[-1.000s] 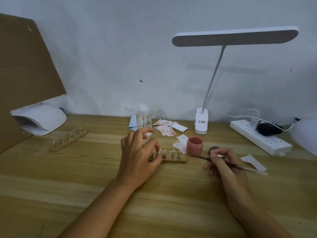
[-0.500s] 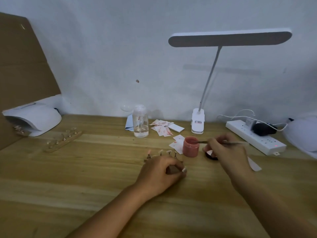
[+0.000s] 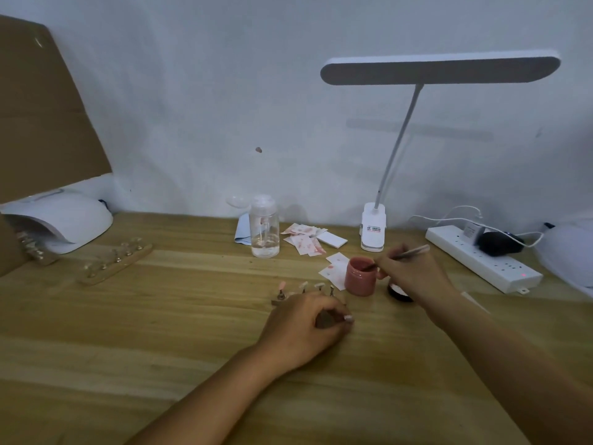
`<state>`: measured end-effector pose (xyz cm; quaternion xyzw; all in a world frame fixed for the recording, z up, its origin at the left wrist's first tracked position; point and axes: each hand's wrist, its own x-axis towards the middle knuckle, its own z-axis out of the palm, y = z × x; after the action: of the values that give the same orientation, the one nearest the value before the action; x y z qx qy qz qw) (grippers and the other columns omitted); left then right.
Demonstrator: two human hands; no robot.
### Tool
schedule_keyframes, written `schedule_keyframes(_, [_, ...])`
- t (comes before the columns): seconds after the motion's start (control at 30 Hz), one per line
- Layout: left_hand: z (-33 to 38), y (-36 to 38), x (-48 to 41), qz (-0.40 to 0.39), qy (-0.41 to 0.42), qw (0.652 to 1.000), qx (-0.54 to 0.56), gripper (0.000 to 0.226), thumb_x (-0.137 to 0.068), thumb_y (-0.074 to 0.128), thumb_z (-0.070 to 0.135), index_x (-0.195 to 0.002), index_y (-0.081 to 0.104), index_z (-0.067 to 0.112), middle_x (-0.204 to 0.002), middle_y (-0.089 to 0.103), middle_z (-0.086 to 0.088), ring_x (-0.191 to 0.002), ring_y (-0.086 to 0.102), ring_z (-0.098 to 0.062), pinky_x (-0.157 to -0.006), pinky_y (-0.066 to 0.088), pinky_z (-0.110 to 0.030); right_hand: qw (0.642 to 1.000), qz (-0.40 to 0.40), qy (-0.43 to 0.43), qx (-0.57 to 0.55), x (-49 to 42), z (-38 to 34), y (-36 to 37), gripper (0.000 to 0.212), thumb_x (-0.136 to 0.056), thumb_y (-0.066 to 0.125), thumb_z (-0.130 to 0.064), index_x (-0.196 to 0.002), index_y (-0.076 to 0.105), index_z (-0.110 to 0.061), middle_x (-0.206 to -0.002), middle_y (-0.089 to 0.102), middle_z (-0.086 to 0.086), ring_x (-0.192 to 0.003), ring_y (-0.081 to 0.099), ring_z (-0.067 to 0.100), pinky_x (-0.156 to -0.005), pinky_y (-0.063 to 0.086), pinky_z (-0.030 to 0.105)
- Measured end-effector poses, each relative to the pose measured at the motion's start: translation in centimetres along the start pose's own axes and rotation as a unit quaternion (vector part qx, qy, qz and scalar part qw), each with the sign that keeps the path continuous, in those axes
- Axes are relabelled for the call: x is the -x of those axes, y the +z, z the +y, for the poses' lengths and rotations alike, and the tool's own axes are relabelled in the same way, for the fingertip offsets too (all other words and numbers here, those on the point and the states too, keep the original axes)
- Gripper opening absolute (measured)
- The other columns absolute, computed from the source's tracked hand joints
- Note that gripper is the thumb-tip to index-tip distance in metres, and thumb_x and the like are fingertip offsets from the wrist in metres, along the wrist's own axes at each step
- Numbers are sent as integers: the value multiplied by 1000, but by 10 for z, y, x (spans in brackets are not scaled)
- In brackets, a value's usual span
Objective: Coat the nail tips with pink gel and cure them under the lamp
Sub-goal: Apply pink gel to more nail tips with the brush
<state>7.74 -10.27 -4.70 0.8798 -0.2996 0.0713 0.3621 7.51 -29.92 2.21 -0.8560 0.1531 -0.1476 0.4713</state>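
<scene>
Pink gel jar (image 3: 359,281) takes the brush (image 3: 408,253) pinched by the right hand (image 3: 412,275); left hand (image 3: 303,330) grips a nail-tip peg (image 3: 335,319).

Open wood spans the table (image 3: 167,342) between the left hand (image 3: 305,326), curled round a nail tip (image 3: 348,318), and the curing lamp (image 3: 61,220). A wooden nail-tip holder (image 3: 115,263) lies slantwise before the lamp's mouth; a second holder (image 3: 32,248) sits at the opening. The gel jar (image 3: 360,277) is hemmed in: the right hand (image 3: 410,273) holds a brush (image 3: 402,254) into its mouth, and the black lid (image 3: 399,292), stained wipes (image 3: 305,240) and near holder (image 3: 305,290) press close. The desk lamp (image 3: 439,70) head hangs high overhead.
</scene>
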Motion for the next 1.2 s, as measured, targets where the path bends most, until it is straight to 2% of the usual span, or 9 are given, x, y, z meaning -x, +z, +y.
schedule_keyframes(0.1, [0, -1, 1, 2, -1, 1000, 13, 10, -82, 72, 42, -92, 69, 40, -82, 58, 44, -75, 56, 15, -64, 32, -7, 1000, -14, 2, -18, 4, 0, -1, 11, -83, 65, -23, -86, 66, -12, -68, 73, -4, -70, 59, 18, -73, 51, 35])
schedule_keyframes(0.2, [-1, -2, 1, 2, -2, 1000, 18, 11, -82, 74, 40, -92, 69, 39, -81, 58, 44, -72, 55, 15, -60, 31, -8, 994, 5, 14, -109, 17, -1, -6, 6, -87, 61, -17, -82, 61, -13, -62, 71, -3, -67, 58, 18, -62, 47, 30])
schedule_keyframes(0.27, [-1, -2, 0, 2, -8, 1000, 20, 9, -83, 74, 39, -91, 72, 37, -79, 57, 46, -72, 55, 15, -62, 32, -5, 978, 12, 19, -207, 33, 2, -10, 7, -91, 56, -16, -89, 61, -12, -66, 73, 1, -67, 63, 16, -67, 50, 27])
schedule_keyframes(0.4, [-1, -1, -1, 0, -20, 999, 26, 9, -84, 74, 37, -93, 75, 34, -72, 57, 44, -69, 54, 15, -66, 32, -4, 940, -68, 4, -335, 70, 21, -13, 13, -93, 55, -6, -98, 65, 1, -82, 75, 13, -75, 68, 21, -80, 52, 30])
schedule_keyframes(0.5, [-1, -1, -2, -5, -24, 999, 34, 10, -85, 74, 36, -94, 76, 32, -69, 59, 38, -66, 53, 14, -63, 33, -12, 947, -64, -25, -313, 79, 25, -12, 15, -89, 61, -6, -89, 61, 9, -68, 64, 12, -65, 53, 17, -69, 43, 31])
schedule_keyframes(0.6, [-1, -1, -2, -9, -24, 999, 38, 10, -85, 74, 37, -94, 76, 32, -71, 61, 32, -65, 52, 13, -61, 33, -13, 955, -54, -38, -290, 78, 26, -8, 13, -92, 56, -3, -90, 54, 9, -63, 57, 12, -62, 45, 19, -63, 36, 30])
schedule_keyframes(0.73, [-2, -3, -5, -30, -21, 998, 49, 8, -86, 73, 36, -93, 76, 33, -65, 59, 33, -60, 50, 12, -57, 30, -13, 960, -75, -66, -262, 79, 29, -5, 11, -92, 53, 3, -87, 50, 12, -64, 66, 14, -59, 54, 18, -58, 47, 21])
schedule_keyframes(0.87, [-4, -4, -6, -41, -21, 998, 52, 3, -87, 72, 40, -88, 73, 39, -60, 54, 37, -56, 47, 9, -56, 29, -19, 962, -88, -75, -248, 79, 30, -7, 12, -91, 53, 6, -87, 49, 16, -67, 69, 16, -58, 57, 15, -57, 49, 18])
schedule_keyframes(1.2, [-5, -2, -5, -27, -26, 998, 47, 6, -86, 71, 42, -90, 74, 40, -70, 57, 37, -62, 48, 4, -61, 35, -25, 961, -107, -87, -239, 78, 30, -4, 14, -92, 54, 4, -89, 48, 16, -70, 70, 19, -57, 57, 20, -55, 50, 23])
